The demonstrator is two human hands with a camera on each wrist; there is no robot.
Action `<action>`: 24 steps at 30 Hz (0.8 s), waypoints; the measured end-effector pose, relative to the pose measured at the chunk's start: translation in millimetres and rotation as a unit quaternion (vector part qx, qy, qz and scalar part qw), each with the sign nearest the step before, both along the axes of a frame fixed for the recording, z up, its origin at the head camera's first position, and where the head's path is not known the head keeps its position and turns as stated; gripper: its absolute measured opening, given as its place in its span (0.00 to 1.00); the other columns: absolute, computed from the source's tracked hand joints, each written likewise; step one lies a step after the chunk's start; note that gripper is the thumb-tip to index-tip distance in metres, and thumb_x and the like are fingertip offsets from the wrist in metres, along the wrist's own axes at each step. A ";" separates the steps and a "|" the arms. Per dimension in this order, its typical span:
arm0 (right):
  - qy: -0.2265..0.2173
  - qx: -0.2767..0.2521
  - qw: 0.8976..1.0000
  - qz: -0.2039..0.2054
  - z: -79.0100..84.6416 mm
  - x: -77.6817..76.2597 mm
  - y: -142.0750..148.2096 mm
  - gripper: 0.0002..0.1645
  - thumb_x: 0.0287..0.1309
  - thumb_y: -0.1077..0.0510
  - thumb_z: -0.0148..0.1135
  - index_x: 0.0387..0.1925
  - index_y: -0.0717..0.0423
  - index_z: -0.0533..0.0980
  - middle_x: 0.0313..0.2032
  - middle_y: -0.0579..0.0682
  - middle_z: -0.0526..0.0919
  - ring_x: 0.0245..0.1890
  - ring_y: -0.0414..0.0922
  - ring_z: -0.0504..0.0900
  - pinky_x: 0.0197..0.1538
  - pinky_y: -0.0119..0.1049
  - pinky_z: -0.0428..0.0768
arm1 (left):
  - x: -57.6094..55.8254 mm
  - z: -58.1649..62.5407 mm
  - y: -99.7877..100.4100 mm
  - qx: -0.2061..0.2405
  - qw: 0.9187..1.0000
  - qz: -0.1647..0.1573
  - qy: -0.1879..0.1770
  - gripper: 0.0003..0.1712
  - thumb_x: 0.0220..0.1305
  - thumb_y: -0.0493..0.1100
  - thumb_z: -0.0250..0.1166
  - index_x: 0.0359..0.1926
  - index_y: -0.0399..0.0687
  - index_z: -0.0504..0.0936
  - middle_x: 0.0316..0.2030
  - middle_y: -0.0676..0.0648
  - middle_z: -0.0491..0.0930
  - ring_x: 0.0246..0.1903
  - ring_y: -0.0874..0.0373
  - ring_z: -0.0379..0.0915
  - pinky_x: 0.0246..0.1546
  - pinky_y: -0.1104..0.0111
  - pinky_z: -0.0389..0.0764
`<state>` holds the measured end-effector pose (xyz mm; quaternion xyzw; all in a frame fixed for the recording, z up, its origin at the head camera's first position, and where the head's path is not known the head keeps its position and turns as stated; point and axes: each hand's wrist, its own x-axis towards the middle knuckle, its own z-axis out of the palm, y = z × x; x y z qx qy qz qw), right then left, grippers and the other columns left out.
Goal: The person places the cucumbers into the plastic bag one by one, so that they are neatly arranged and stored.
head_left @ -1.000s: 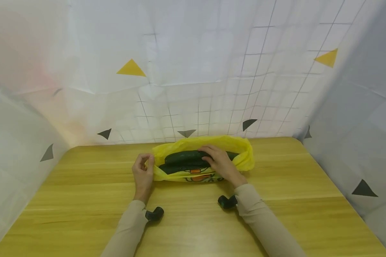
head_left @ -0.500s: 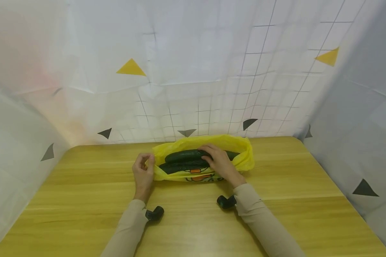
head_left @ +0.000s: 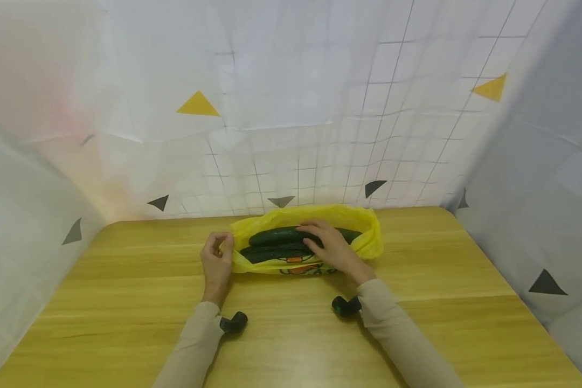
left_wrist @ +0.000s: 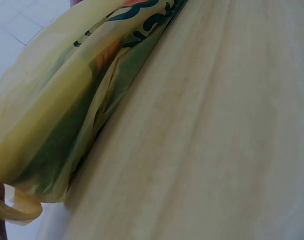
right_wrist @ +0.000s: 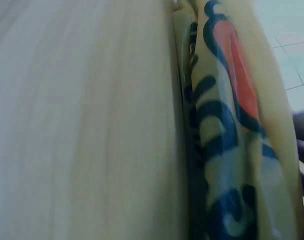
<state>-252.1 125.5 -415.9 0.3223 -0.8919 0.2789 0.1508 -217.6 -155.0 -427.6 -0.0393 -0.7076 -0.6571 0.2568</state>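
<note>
A yellow plastic bag point(head_left: 374, 245) lies lengthwise on the table, its mouth spread wide. Two dark green cucumbers rest side by side in it, a rear cucumber point(head_left: 274, 235) and a front cucumber point(head_left: 271, 252). At the bag's left end, my left hand point(head_left: 216, 260) pinches the edge between thumb and fingers. My right hand point(head_left: 333, 249) reaches in and holds the rear cucumber, fingers bent over it; the hand hides part of both cucumbers. Both wrist views show mostly the bag's outside point(left_wrist: 66, 120) and its blue and orange print point(right_wrist: 227, 125).
The wooden table point(head_left: 291, 345) reaches toward me and to both sides. Behind it hangs a white sheet point(head_left: 281, 97) with grid lines and stuck-on triangles; similar sheets close off both sides. A black wrist device point(head_left: 235, 323) projects from the left sleeve, another black device point(head_left: 345, 306) from the right.
My right wrist has shifted very slightly to the right. The left hand, the bag and the cucumbers look the same as before.
</note>
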 end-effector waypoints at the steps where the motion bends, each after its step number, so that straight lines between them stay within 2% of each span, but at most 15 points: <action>1: 0.004 -0.001 1.000 0.009 1.1 1.3 1.8 0.18 0.65 0.56 0.56 0.55 0.49 0.75 0.57 0.50 0.75 0.58 0.48 0.73 0.58 0.46 0.73 | 0.3 0.0 0.3 -0.002 1.000 0.003 0.004 0.11 0.66 0.41 0.60 0.40 0.34 0.78 0.40 0.39 0.80 0.42 0.66 0.76 0.34 0.78 0.71; 3: 0.010 -0.001 1.000 0.028 6.0 5.3 4.5 0.15 0.65 0.54 0.56 0.52 0.50 0.77 0.54 0.48 0.76 0.54 0.45 0.75 0.56 0.43 0.75 | 0.5 0.6 0.5 -0.005 1.000 0.007 0.014 0.11 0.66 0.40 0.60 0.39 0.34 0.78 0.39 0.39 0.80 0.42 0.64 0.76 0.33 0.78 0.71; 5: -0.006 0.000 0.999 0.049 13.6 11.2 5.7 0.14 0.65 0.52 0.56 0.49 0.50 0.79 0.47 0.45 0.78 0.46 0.42 0.77 0.50 0.39 0.77 | 0.4 1.0 0.5 -0.007 1.000 0.011 0.022 0.10 0.66 0.39 0.59 0.39 0.34 0.78 0.39 0.38 0.80 0.43 0.62 0.76 0.33 0.78 0.72; 9: -0.091 0.059 0.990 0.093 26.2 23.1 3.3 0.15 0.61 0.48 0.60 0.46 0.49 0.79 0.39 0.39 0.78 0.37 0.35 0.76 0.42 0.32 0.77 | 0.6 -0.5 -0.4 -0.004 1.000 0.017 0.016 0.10 0.66 0.40 0.59 0.40 0.35 0.78 0.39 0.41 0.80 0.44 0.61 0.76 0.32 0.78 0.72; 12: -0.133 0.116 0.978 0.110 31.3 28.2 -1.2 0.13 0.60 0.48 0.61 0.45 0.46 0.79 0.38 0.39 0.78 0.36 0.34 0.76 0.42 0.31 0.76 | 0.8 -0.2 -0.7 -0.005 1.000 0.023 0.013 0.10 0.66 0.40 0.59 0.40 0.36 0.78 0.39 0.44 0.80 0.44 0.61 0.76 0.32 0.77 0.72; 16: -0.129 0.131 0.975 0.125 35.5 31.1 -4.1 0.07 0.62 0.53 0.60 0.41 0.45 0.80 0.37 0.39 0.78 0.32 0.33 0.75 0.38 0.29 0.76 | 2.1 0.8 0.3 -0.010 0.999 0.034 0.021 0.10 0.66 0.40 0.59 0.40 0.35 0.78 0.39 0.43 0.80 0.43 0.65 0.76 0.31 0.77 0.71; 21: -0.111 0.101 0.975 0.164 41.6 33.3 -2.0 0.06 0.63 0.55 0.59 0.40 0.45 0.80 0.36 0.38 0.78 0.31 0.32 0.74 0.38 0.28 0.75 | 2.7 0.2 2.3 -0.008 0.997 0.058 0.046 0.11 0.66 0.40 0.59 0.40 0.33 0.78 0.39 0.39 0.80 0.43 0.68 0.75 0.31 0.77 0.70; 24: -0.109 0.076 0.975 0.178 47.5 36.2 -0.3 0.06 0.63 0.54 0.59 0.39 0.45 0.81 0.36 0.38 0.78 0.32 0.32 0.74 0.39 0.29 0.76 | 3.0 0.1 3.0 -0.006 0.996 0.071 0.060 0.11 0.66 0.40 0.59 0.40 0.33 0.78 0.39 0.38 0.80 0.45 0.64 0.76 0.32 0.76 0.70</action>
